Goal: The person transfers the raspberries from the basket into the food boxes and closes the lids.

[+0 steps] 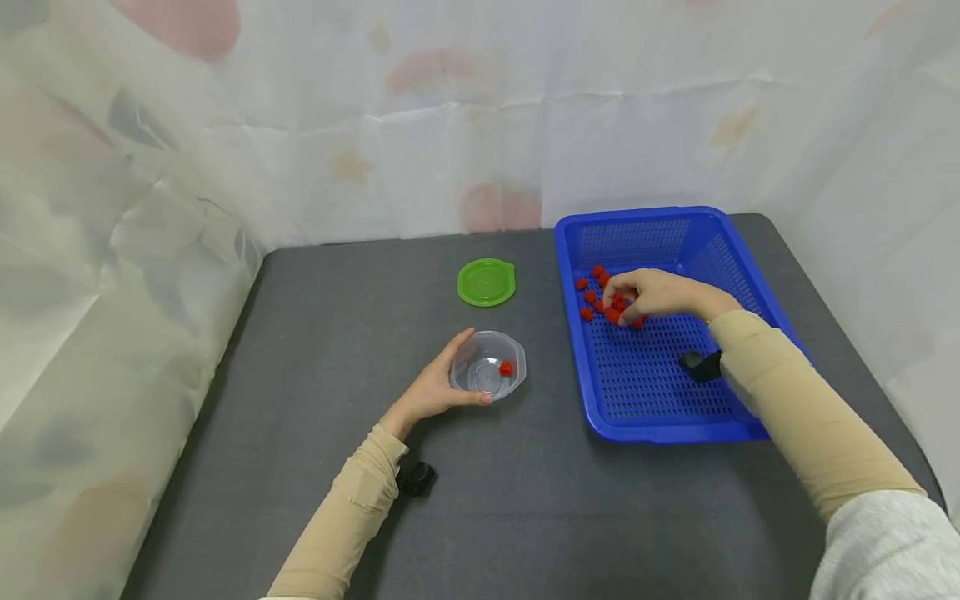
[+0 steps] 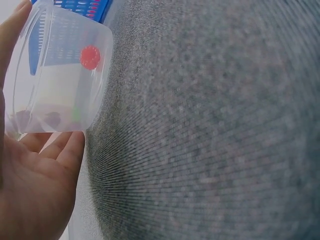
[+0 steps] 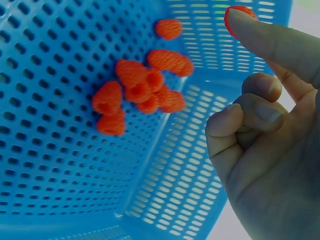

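Note:
My left hand (image 1: 429, 389) grips a clear plastic container (image 1: 459, 367), thumb on the near side and fingers on the far side. One raspberry (image 1: 506, 368) lies inside, also showing through the wall in the left wrist view. Over the blue basket (image 1: 645, 435), my right hand (image 1: 663, 293) pinches a raspberry (image 3: 243, 10) between thumb and forefinger, the other fingers curled in. The forefinger is mostly hidden behind the thumb in the right wrist view. Several more raspberries (image 3: 132, 73) lie loosely grouped on the basket floor below.
A green lid (image 1: 486, 282) lies on the grey table (image 1: 300, 350) behind the container. The basket stands at the right, its raised walls around the raspberries. Patterned curtains (image 1: 450, 125) hang behind the table and at both sides.

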### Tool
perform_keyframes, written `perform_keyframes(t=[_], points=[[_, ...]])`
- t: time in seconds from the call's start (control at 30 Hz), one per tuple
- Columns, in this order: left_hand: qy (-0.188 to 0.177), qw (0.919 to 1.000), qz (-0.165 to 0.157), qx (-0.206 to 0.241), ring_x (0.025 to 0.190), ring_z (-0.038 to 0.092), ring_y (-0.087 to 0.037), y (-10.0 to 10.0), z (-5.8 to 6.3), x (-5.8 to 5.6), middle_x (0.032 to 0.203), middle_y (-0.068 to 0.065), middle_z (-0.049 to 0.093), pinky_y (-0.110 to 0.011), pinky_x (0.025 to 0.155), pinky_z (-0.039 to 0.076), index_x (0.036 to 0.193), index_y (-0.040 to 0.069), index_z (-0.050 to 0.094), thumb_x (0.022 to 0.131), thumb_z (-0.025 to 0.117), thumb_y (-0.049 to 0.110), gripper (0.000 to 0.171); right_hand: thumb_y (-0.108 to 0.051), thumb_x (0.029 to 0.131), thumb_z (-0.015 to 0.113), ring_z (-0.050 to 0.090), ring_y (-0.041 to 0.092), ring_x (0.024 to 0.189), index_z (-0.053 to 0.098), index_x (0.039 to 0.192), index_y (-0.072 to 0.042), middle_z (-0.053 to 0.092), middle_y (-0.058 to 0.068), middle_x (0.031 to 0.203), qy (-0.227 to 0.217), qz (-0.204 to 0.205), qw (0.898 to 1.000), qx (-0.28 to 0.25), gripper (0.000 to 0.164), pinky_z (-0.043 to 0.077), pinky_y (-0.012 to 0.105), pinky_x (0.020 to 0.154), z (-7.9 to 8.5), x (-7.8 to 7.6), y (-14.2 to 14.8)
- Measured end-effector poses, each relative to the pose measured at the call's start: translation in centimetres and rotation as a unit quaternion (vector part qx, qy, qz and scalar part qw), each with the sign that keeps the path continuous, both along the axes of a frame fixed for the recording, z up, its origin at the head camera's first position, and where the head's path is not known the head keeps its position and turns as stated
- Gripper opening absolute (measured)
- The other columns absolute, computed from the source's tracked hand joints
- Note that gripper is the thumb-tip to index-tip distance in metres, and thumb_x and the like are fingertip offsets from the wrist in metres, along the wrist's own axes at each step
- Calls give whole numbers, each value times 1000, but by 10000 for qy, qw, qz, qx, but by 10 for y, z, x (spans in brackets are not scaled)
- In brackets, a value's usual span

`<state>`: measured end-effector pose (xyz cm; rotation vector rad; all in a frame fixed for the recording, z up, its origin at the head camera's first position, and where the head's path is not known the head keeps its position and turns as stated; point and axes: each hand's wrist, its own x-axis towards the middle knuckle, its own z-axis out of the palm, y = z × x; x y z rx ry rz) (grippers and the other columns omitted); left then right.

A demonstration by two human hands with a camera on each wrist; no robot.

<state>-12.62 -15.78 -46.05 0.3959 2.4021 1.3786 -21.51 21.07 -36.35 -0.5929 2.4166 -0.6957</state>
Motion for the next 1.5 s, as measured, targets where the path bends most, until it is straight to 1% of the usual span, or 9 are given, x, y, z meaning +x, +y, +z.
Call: perform_keyframes(t=[0.2, 0.47, 0.7, 0.93, 1.03, 1.17, 1.33, 1.5], points=[[-23, 10000, -16, 8, 136, 37, -21, -1, 0, -1, 150, 2, 33, -50, 111, 27, 149, 26, 17, 63, 86, 35, 111, -12, 82, 67, 38, 19, 70, 60, 105, -15, 40, 4, 74, 60, -34, 10000, -68, 24, 34, 32, 64, 12, 0, -6], [-17, 10000, -24, -28, 135, 39, -20, -1, -1, -2, 147, 4, 38, -49, 110, 28, 149, 27, 18, 63, 86, 36, 110, -12, 82, 67, 38, 20, 74, 61, 103, -15, 38, 4, 77, 208, 7, 9996, -205, 22, 33, 32, 65, 25, 2, -13], [12, 9999, -78, 78, 135, 39, -20, -2, 0, 0, 146, 2, 40, -49, 111, 28, 149, 25, 17, 64, 86, 32, 110, -12, 82, 68, 38, 18, 68, 59, 101, -14, 35, 2, 73, 163, 217, 9985, -467, 21, 35, 32, 65, 29, 3, -25], [4, 10000, -66, 57, 135, 39, -20, 0, 0, 0, 146, 3, 40, -49, 110, 28, 149, 25, 17, 64, 86, 33, 110, -10, 80, 70, 36, 14, 58, 59, 100, -14, 34, 2, 70, 166, 353, 9959, -821, 23, 37, 30, 61, 34, 2, -43], [67, 10000, -65, 35, 134, 40, -20, 0, 0, 0, 146, 2, 41, -48, 110, 29, 149, 25, 18, 64, 86, 33, 110, -11, 80, 71, 36, 15, 59, 60, 99, -15, 35, 3, 71, 131, 354, 9948, -944, 23, 37, 31, 61, 37, 3, -51], [130, 9999, -92, 36, 134, 41, -20, 0, 2, 0, 145, 0, 42, -47, 110, 30, 149, 23, 18, 64, 86, 32, 109, -11, 80, 71, 34, 15, 60, 60, 99, -17, 34, 2, 72, 154, 412, 9943, -975, 22, 35, 31, 61, 42, 3, -63], [89, 9999, -82, 2, 134, 41, -19, 0, 2, 0, 145, 0, 42, -48, 110, 30, 149, 24, 18, 64, 86, 33, 109, -11, 80, 71, 30, 15, 58, 60, 99, -19, 32, 2, 72, 141, 601, 9922, -1079, 23, 35, 30, 61, 46, 3, -76], [35, 9999, -71, 69, 134, 41, -19, 1, 1, -2, 145, -1, 42, -47, 110, 30, 149, 24, 18, 63, 86, 33, 110, -12, 79, 71, 31, 16, 60, 61, 99, -20, 32, 2, 71, 101, 713, 9907, -1158, 24, 33, 29, 60, 45, 1, -90]])
